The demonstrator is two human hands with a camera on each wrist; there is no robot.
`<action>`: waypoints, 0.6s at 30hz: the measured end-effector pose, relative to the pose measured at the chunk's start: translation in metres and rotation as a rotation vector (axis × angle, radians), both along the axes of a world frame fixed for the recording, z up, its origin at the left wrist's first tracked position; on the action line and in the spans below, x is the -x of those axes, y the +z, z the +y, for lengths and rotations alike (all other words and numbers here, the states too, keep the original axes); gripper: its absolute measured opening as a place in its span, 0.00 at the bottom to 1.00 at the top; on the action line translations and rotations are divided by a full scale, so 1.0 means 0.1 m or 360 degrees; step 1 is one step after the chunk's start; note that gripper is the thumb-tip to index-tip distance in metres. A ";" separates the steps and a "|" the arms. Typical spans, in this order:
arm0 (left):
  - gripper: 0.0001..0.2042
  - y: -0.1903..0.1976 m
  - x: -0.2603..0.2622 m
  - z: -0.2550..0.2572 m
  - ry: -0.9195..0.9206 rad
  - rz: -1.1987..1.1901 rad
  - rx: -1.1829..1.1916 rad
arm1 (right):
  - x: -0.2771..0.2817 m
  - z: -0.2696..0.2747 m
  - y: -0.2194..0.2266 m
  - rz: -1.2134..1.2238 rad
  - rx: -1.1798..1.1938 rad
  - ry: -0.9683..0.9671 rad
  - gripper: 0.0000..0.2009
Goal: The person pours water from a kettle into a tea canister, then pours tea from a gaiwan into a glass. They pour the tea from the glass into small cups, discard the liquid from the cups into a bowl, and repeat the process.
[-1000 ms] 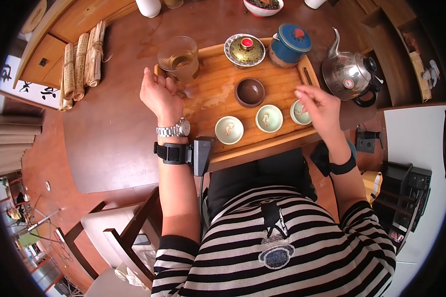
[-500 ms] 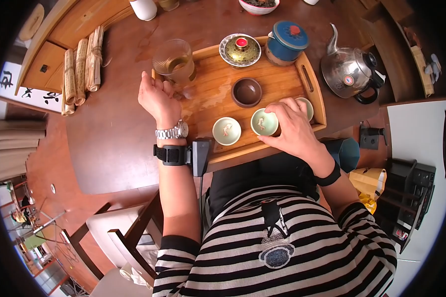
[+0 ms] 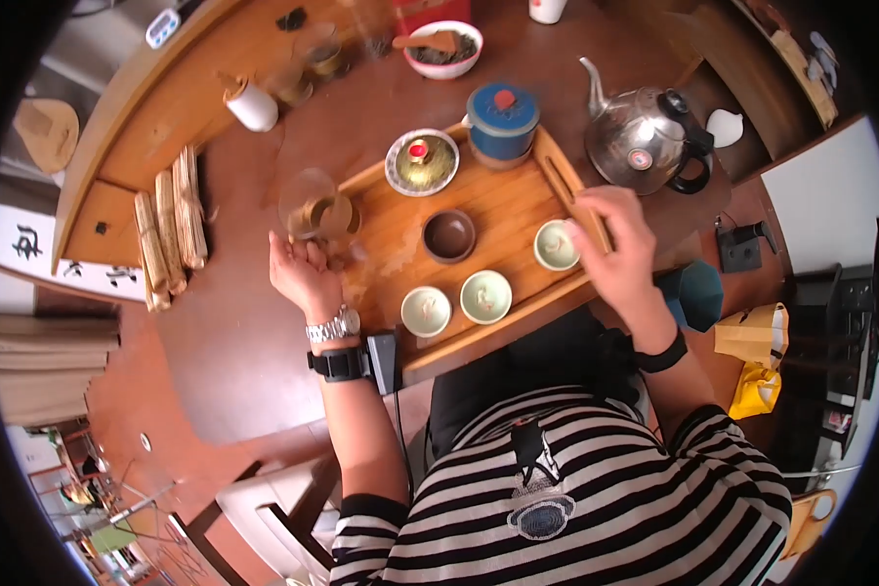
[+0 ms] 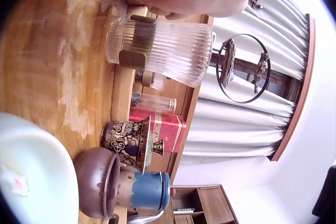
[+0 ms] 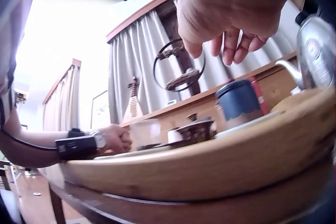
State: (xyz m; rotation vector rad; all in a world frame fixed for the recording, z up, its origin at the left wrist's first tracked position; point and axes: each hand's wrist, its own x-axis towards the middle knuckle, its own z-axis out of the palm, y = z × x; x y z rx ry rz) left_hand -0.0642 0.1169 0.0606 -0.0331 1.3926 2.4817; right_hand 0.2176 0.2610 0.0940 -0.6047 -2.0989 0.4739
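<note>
Three pale green cups stand on a wooden tray [image 3: 371, 280]: the left cup [image 3: 426, 312], the middle cup [image 3: 485, 296] and the right cup [image 3: 556, 245], with small fish figures inside. My right hand [image 3: 618, 244] hovers beside the right cup at the tray's end; in the right wrist view its fingers [image 5: 229, 48] hang loosely with nothing in them. My left hand [image 3: 305, 278] lies at the tray's left end, fingers loosely curled close by a ribbed glass [image 4: 160, 48] with amber liquid. A brown bowl [image 3: 448, 235] sits mid-tray.
At the tray's back are a gold lidded bowl [image 3: 425, 166] and a blue lidded pot [image 3: 503, 122]. A steel kettle [image 3: 635, 142] stands to the right, bamboo scrolls [image 3: 171, 230] to the left. Farther back is a bowl of dark leaves [image 3: 442, 54] with a wooden scoop.
My right hand went from the right cup to the middle cup, then back rightward and off it. The gap between those two cups has grown. My left hand stays; the head view has turned.
</note>
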 end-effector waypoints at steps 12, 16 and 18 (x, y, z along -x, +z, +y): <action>0.15 0.31 -0.30 -0.04 -0.0010 0.0647 0.0586 | -0.96 1.08 -0.09 0.0347 0.0197 -0.0841 0.11; 0.10 0.45 -0.58 -0.04 -0.0371 0.0850 0.1049 | -1.09 1.43 -0.29 0.0518 0.0644 -0.0635 0.14; 0.07 0.47 -0.62 0.02 -0.0511 0.1247 0.1283 | -1.09 1.47 -0.30 0.0353 0.0720 -0.0619 0.14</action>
